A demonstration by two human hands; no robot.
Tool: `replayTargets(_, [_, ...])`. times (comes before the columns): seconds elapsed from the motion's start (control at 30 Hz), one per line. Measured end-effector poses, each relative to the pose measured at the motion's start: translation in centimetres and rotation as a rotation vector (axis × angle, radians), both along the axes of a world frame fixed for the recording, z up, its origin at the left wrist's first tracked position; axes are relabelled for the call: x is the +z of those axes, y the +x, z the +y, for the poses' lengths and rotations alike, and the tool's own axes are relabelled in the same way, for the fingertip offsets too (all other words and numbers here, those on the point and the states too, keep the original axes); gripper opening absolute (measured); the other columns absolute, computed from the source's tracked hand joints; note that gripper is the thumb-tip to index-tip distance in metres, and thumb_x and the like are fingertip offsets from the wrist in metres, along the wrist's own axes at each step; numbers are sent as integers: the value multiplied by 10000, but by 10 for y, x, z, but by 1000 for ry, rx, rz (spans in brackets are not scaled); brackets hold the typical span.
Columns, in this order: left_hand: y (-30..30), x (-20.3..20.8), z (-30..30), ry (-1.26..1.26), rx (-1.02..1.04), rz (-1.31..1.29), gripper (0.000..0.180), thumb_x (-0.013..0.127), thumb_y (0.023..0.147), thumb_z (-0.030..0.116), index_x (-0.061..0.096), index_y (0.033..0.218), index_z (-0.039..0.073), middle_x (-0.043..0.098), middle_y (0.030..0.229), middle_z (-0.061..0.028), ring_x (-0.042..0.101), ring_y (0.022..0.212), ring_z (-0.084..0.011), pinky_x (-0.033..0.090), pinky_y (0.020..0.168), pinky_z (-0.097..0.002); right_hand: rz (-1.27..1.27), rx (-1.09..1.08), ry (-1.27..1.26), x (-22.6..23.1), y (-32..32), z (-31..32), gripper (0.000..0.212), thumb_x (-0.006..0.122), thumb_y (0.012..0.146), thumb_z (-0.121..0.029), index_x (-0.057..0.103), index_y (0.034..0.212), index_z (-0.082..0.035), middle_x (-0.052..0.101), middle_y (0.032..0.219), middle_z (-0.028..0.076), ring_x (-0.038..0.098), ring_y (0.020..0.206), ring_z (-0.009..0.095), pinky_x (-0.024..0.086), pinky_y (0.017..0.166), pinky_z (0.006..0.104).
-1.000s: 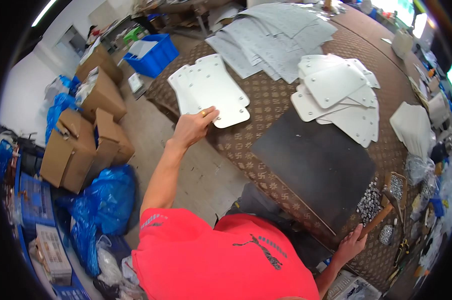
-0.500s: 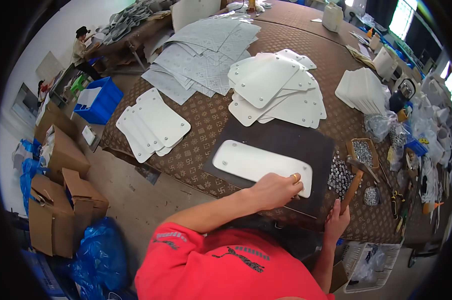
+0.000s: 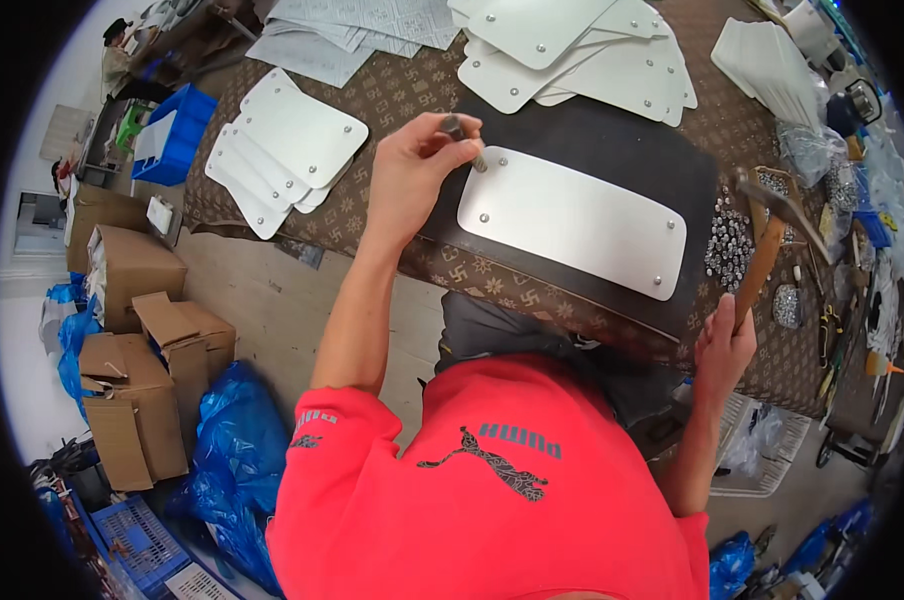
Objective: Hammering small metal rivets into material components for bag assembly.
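A white rounded plate (image 3: 572,220) with small rivets at its corners lies on a dark mat (image 3: 662,150) on the patterned table. My left hand (image 3: 417,170) pinches a short metal punch (image 3: 464,138) upright at the plate's upper left corner. My right hand (image 3: 724,340) grips the wooden handle of a hammer (image 3: 767,245), raised above the table's right side near a heap of small metal rivets (image 3: 728,245).
A stack of white plates (image 3: 287,150) lies left of the mat, and another pile (image 3: 582,45) lies behind it. Grey sheets (image 3: 362,25) are at the back. Cardboard boxes (image 3: 132,330), blue bags (image 3: 227,450) and a blue crate (image 3: 177,135) stand on the floor at left.
My left hand went from the left stack to the mat, laid a white plate there, and now holds a punch at its corner. My right hand has raised the hammer.
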State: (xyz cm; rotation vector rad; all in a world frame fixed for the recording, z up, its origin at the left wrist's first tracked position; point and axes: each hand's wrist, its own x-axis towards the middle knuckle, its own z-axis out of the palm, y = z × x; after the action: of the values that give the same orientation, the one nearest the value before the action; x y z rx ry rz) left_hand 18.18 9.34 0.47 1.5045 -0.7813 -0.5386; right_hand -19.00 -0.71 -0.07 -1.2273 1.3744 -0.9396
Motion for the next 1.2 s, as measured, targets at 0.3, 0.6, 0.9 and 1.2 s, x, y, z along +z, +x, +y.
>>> replayTargets(0.3, [3,-34,-28,9,-165,-32,181,759,859,96,742,1026,29,721,869,-9,639,781,-70,514,746,-245,282,425,-199,15,49,19,260,579,1037,-238,530,834,-83,473,650,-63,397,501,1,279,442,177])
replayTargets(0.6, [2,-40,-25,-1,-181,-164,178,739,872,65,714,1039,7,711,893,-53,653,829,-109,521,777,-264,-696,731,-318,187,82,7,212,527,1032,-231,541,884,-81,524,697,-18,479,510,106,347,456,275])
replayTargets(0.9, [11,-39,-26,-10,-133,-240,189,763,846,115,731,1007,22,716,895,-88,668,762,-177,520,723,-298,387,763,-82,68,119,14,182,583,1022,-188,530,894,-69,464,638,-51,441,547,45,335,489,252])
replayTargets(1.2, [-9,-13,34,12,-246,74,156,748,869,77,733,1008,8,707,905,-28,650,784,-102,516,730,-258,133,536,74,61,84,41,233,549,1043,-212,492,859,-81,438,632,-64,389,497,13,261,432,191])
